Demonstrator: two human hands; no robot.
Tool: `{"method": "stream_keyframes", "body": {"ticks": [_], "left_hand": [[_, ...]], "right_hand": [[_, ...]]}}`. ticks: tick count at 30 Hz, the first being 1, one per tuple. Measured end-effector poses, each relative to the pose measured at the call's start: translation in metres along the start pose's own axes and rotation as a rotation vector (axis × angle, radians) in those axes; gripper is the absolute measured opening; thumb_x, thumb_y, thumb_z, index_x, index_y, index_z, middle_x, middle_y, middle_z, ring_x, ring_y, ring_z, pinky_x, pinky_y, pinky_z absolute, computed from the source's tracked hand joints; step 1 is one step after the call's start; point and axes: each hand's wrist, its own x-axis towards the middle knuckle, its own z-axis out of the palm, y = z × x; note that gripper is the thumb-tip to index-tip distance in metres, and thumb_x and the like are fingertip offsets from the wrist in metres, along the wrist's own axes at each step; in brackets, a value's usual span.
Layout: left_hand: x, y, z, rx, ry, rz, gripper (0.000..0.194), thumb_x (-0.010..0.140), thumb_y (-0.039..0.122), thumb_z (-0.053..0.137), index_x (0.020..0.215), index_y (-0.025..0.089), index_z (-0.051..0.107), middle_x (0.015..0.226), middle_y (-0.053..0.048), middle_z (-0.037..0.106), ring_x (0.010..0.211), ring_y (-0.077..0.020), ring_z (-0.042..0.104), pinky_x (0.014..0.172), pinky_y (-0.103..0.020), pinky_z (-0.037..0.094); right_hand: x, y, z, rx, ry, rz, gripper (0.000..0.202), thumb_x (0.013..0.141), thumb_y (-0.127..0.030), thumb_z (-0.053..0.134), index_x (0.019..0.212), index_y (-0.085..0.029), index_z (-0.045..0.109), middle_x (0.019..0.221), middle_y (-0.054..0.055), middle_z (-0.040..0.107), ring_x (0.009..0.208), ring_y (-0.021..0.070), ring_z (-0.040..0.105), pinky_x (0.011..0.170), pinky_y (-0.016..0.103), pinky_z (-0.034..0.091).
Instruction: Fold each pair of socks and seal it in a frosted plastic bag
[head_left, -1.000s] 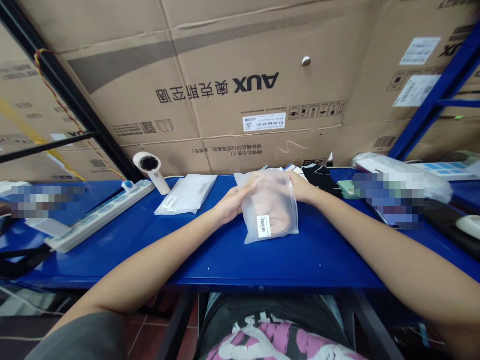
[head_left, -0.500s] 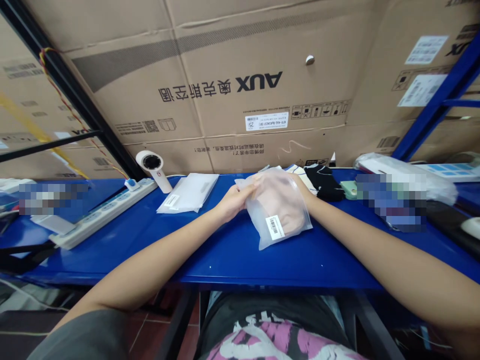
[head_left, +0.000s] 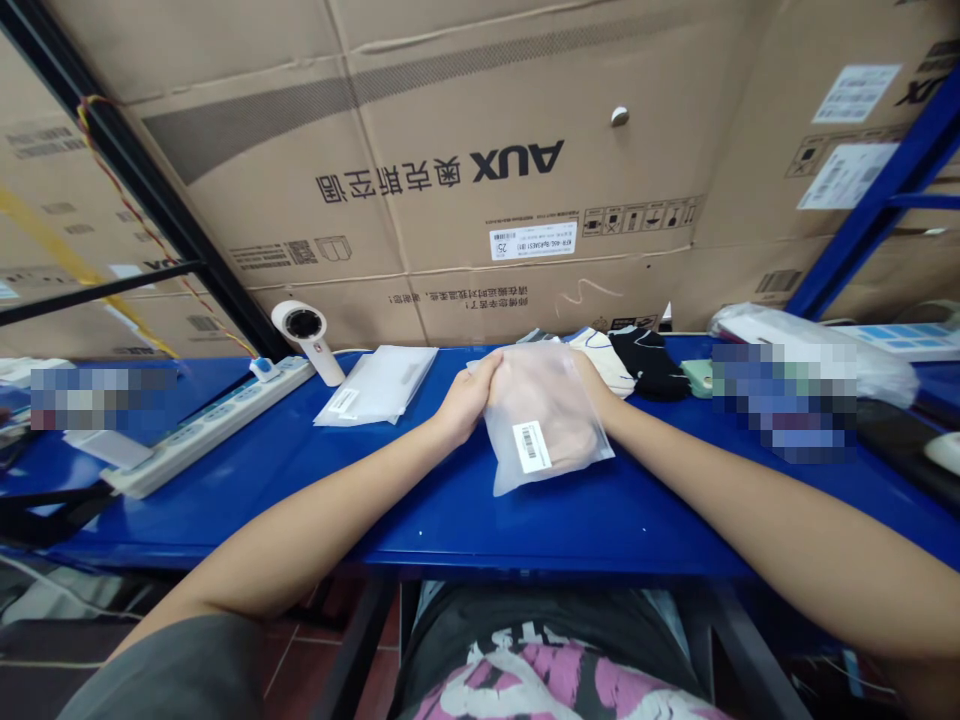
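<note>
Head view: a frosted plastic bag (head_left: 544,420) with a pinkish item inside and a barcode label (head_left: 527,446) on its face is held above the blue table (head_left: 465,510), at about 12 o'clock from the body. Its top edge is pinched at the left corner by the left hand (head_left: 466,400), fingers closed on the plastic, while the right hand (head_left: 592,378) is mostly hidden behind the bag and is closed on its upper right side. The bag's lower edge is seen close over the tabletop. A flat stack of empty bags (head_left: 379,385) is lying at 10 o'clock, with a white handheld scanner (head_left: 306,338) and a power strip (head_left: 202,425) beyond it. Dark and light folded cloths (head_left: 637,362) are placed at 1 o'clock, just beside the right wrist.
</note>
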Motion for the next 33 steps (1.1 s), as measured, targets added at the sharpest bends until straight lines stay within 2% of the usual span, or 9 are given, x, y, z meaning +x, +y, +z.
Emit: {"method": "stream_keyframes", "body": {"ticks": [4, 10, 13, 18, 21, 23, 26, 29, 33], "left_hand": [[0.001, 0.008, -0.002, -0.050, -0.008, -0.064, 0.041, 0.081, 0.053, 0.071, 0.085, 0.012, 0.072, 0.090, -0.012, 0.075, 0.086, -0.0254, 0.070, 0.082, -0.035, 0.054], [-0.008, 0.003, 0.003, -0.170, -0.273, -0.242, 0.042, 0.084, 0.051, 0.069, 0.107, 0.016, 0.071, 0.103, -0.011, 0.075, 0.095, -0.0259, 0.071, 0.088, -0.037, 0.056], [-0.016, -0.005, 0.008, -0.121, -0.334, -0.320, 0.042, 0.078, 0.039, 0.079, 0.109, 0.012, 0.070, 0.103, -0.014, 0.075, 0.091, -0.0271, 0.072, 0.088, -0.041, 0.057], [-0.015, -0.002, 0.006, -0.164, -0.295, -0.208, 0.050, 0.071, 0.020, 0.084, 0.118, 0.013, 0.066, 0.104, -0.013, 0.075, 0.088, -0.0255, 0.073, 0.090, -0.043, 0.057], [-0.005, 0.004, -0.002, -0.225, -0.233, -0.218, 0.043, 0.078, 0.024, 0.077, 0.119, 0.014, 0.066, 0.103, -0.012, 0.075, 0.089, -0.0254, 0.073, 0.092, -0.042, 0.056], [0.004, 0.006, -0.010, -0.271, -0.203, -0.239, 0.038, 0.085, 0.033, 0.071, 0.116, 0.013, 0.067, 0.103, -0.013, 0.075, 0.094, -0.0258, 0.073, 0.095, -0.041, 0.055], [0.016, 0.004, -0.020, -0.306, -0.188, -0.219, 0.039, 0.087, 0.038, 0.068, 0.117, 0.014, 0.067, 0.107, -0.013, 0.075, 0.101, -0.0273, 0.071, 0.099, -0.041, 0.052], [0.021, 0.001, -0.026, -0.298, -0.194, -0.148, 0.039, 0.085, 0.039, 0.070, 0.117, 0.016, 0.067, 0.109, -0.013, 0.075, 0.103, -0.0276, 0.070, 0.100, -0.042, 0.051], [0.016, 0.002, -0.024, -0.266, -0.158, -0.056, 0.040, 0.083, 0.044, 0.072, 0.115, 0.020, 0.069, 0.110, -0.010, 0.074, 0.099, -0.0248, 0.070, 0.094, -0.037, 0.053]], "right_hand": [[-0.002, -0.006, 0.003, 0.033, 0.026, -0.005, 0.019, 0.071, -0.038, 0.063, 0.067, -0.019, 0.066, 0.066, 0.003, 0.066, 0.075, 0.0252, 0.065, 0.075, 0.040, 0.055], [-0.010, 0.000, -0.004, 0.066, 0.325, 0.079, 0.012, 0.071, -0.030, 0.063, 0.078, -0.020, 0.066, 0.088, 0.005, 0.074, 0.094, 0.0269, 0.066, 0.085, 0.039, 0.055], [-0.010, 0.005, -0.006, 0.077, 0.371, 0.103, 0.015, 0.079, -0.034, 0.058, 0.083, -0.021, 0.065, 0.093, 0.005, 0.074, 0.096, 0.0259, 0.067, 0.086, 0.040, 0.055], [-0.005, 0.001, -0.007, -0.169, 0.211, -0.063, 0.026, 0.082, -0.039, 0.058, 0.100, -0.022, 0.066, 0.110, 0.009, 0.070, 0.109, 0.0281, 0.062, 0.096, 0.044, 0.050], [-0.006, -0.010, -0.012, -0.481, 0.106, -0.167, 0.037, 0.080, -0.039, 0.061, 0.113, -0.021, 0.063, 0.127, 0.014, 0.060, 0.113, 0.0315, 0.058, 0.088, 0.044, 0.051], [-0.009, -0.018, -0.015, -0.664, 0.098, -0.188, 0.037, 0.080, -0.036, 0.061, 0.114, -0.019, 0.062, 0.123, 0.016, 0.059, 0.105, 0.0314, 0.060, 0.076, 0.040, 0.052], [-0.011, -0.025, -0.016, -0.734, 0.099, -0.185, 0.019, 0.079, -0.030, 0.059, 0.093, -0.018, 0.066, 0.092, 0.010, 0.066, 0.083, 0.0257, 0.062, 0.065, 0.034, 0.047], [-0.011, -0.027, -0.010, -0.545, -0.021, -0.027, 0.006, 0.073, -0.025, 0.062, 0.073, -0.019, 0.063, 0.063, 0.002, 0.062, 0.060, 0.0182, 0.057, 0.057, 0.030, 0.044], [-0.011, -0.025, 0.003, -0.184, -0.166, 0.359, 0.020, 0.067, -0.019, 0.065, 0.087, -0.017, 0.065, 0.062, 0.000, 0.064, 0.043, 0.0129, 0.050, 0.042, 0.026, 0.040]]}}
